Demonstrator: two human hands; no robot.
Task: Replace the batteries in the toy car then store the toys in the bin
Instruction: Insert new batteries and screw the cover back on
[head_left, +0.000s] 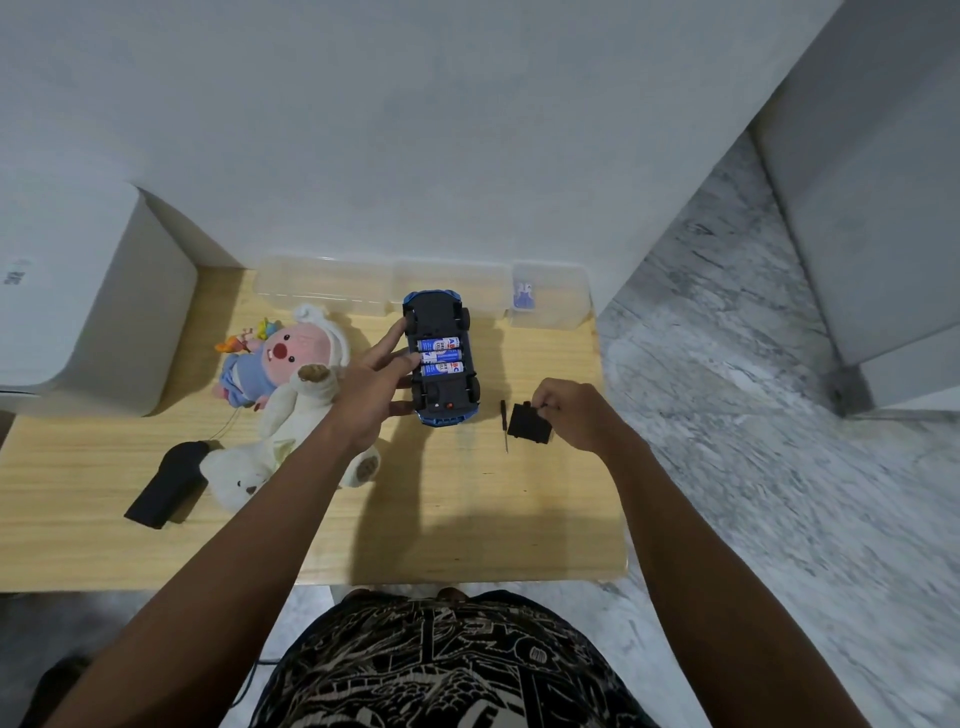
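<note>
The table (467, 530) is pale wood, with clear bins (384, 286) along its far edge. Left lie a white bear (291, 441), a pink plush (275, 364) and a black remote (166, 483). The blue car (441, 358) lies belly-up mid-table, three batteries (440, 356) side by side in its open bay. The left hand (374, 384) steadies the car's left flank, fingers spread, not clasped round it. The right hand (576, 410), apart to the car's right, pinches the black cover (527, 423). A screwdriver (504, 423) lies just beside the cover.
</note>
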